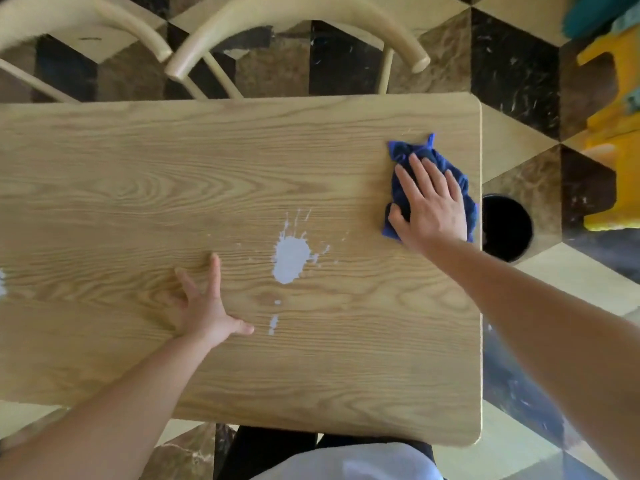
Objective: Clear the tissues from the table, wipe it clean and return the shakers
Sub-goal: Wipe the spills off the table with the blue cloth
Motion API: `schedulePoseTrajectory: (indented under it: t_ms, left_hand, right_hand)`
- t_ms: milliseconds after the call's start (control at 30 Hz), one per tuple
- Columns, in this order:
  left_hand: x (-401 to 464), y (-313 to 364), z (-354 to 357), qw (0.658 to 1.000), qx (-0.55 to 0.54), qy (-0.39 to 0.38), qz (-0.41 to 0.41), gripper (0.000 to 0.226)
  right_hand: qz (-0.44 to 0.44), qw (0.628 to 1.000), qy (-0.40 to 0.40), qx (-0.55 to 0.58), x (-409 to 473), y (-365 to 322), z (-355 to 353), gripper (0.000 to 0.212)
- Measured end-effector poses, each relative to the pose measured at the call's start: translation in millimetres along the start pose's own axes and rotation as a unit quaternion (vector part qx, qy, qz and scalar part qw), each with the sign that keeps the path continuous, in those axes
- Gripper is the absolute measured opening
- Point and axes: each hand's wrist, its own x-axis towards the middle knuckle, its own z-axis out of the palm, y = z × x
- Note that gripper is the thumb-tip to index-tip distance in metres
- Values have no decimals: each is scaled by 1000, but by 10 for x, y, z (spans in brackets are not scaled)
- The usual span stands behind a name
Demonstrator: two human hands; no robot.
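A light wooden table (173, 161) fills the view. My right hand (429, 202) presses flat on a crumpled blue cloth (403, 152) near the table's right edge. A white liquid splash (291, 258) lies in the middle of the table, with small drops (273, 323) below it. My left hand (204, 310) rests on the wood left of the splash, fingers spread, holding nothing. No tissues or shakers are in view.
Two pale wooden chairs (298, 26) stand at the table's far side. A black round bin (507, 228) sits on the floor just past the right edge. A yellow plastic object (613, 140) stands farther right. A white smear (1, 282) shows at the left edge.
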Motion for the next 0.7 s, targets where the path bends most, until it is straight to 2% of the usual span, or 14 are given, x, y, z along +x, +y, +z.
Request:
schedulePoseTrajectory:
  t_ms: [167,300,500,700]
  left_hand:
    - [-11,-59,20,1000,-11,0,10,158]
    - [-43,-39,-19,999,-31,-9,15,157]
    - [-142,19,-116,999,-19,-23,15,156]
    - [-113,85,-251,997,8,-78,-7,161]
  right_hand:
    - [58,998,22,20,955,-135,-143,68]
    - [82,996,29,29,1260,-271,-171,67]
    - [110,993,30,44,1122,-549,-153,67]
    - [40,998,-21,53,498,-1110,-1,65]
